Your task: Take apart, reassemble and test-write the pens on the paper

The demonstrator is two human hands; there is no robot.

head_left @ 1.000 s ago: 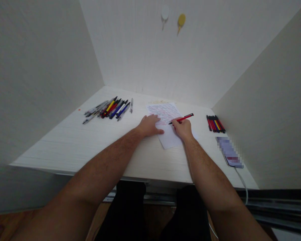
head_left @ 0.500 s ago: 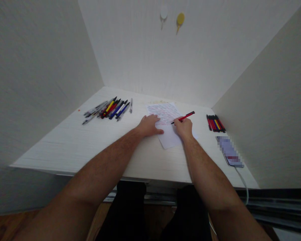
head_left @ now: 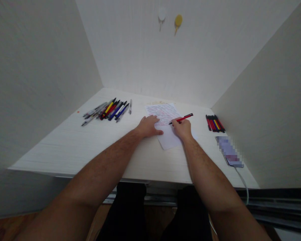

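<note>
A white sheet of paper [head_left: 168, 141] lies on the desk, its upper half covered with rows of dark and reddish pen strokes. My left hand [head_left: 148, 126] rests flat on the sheet's left edge, thumb and fingers spread. In my right hand [head_left: 183, 129] is a red pen [head_left: 183, 118] with black ends, gripped between thumb and fingers. The pen slants up to the right, and its dark tip is at the lowest marked rows. Whether the tip touches the paper I cannot tell. Part of the sheet's right side is hidden under my right hand.
A loose pile of several pens [head_left: 110, 109] lies at the left on the white desk [head_left: 72, 144]. At the right, several pens [head_left: 215, 123] sit in a row above a phone [head_left: 229, 151] with a white cable [head_left: 243, 180]. Walls enclose the desk; two hooks [head_left: 178, 20] hang behind.
My right hand and the red pen have shifted slightly left along the marked rows. My left hand stays spread on the paper. The whole view has tilted a little.
</note>
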